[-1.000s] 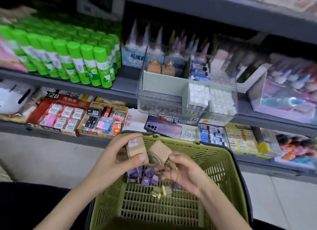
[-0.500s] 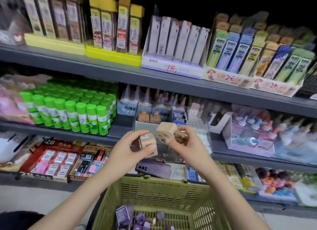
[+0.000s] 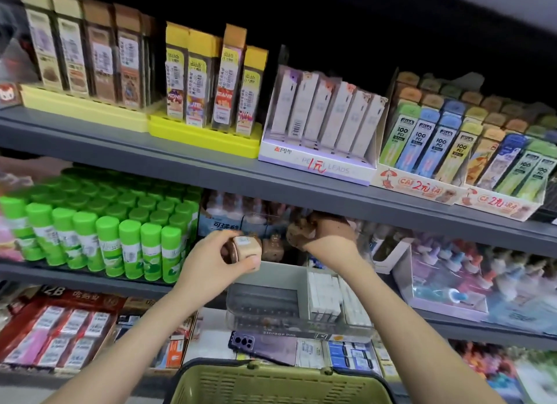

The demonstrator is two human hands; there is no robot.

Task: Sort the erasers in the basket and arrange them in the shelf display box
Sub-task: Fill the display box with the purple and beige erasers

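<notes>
My left hand grips a tan block eraser with a white label, just above the front wall of the clear display box on the middle shelf. My right hand reaches deep into the shadow at the back of the box and holds a brown eraser. One brown animal-shaped eraser stands in the back of the box between my hands. White erasers fill a front compartment. Only the rim of the green basket shows at the bottom; its contents are out of view.
Green glue sticks stand left of the box. Correction fluid bottles sit behind it. A purple phone lies on the lower shelf among eraser boxes. Lead refill displays fill the shelf above, close over my right hand.
Both hands rose from the basket with an eraser each and moved forward to the display box. My right hand went further in, under the upper shelf. The view tilted upward.
</notes>
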